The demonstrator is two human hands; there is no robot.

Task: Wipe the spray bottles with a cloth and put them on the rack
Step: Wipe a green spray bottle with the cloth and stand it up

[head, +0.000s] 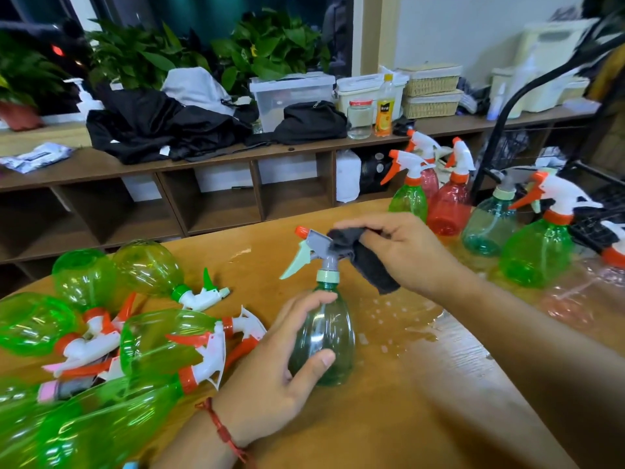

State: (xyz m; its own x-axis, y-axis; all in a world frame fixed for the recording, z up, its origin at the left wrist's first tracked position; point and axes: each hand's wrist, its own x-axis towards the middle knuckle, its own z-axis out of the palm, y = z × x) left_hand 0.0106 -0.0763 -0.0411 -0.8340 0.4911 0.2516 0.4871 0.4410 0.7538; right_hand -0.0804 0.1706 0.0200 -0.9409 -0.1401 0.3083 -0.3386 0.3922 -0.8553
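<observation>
The job looks about midway. The left hand curls round the smooth, clear-teal plastic belly of an upright spray bottle near the middle of the wooden table, while the right hand pinches a soft dark grey cloth against its grey trigger head. A heap of glossy green bottles lies at the left edge, probably unwiped. The rounded standing bottles wait at the far right edge beside the black wire rack, not clearly on it.
</observation>
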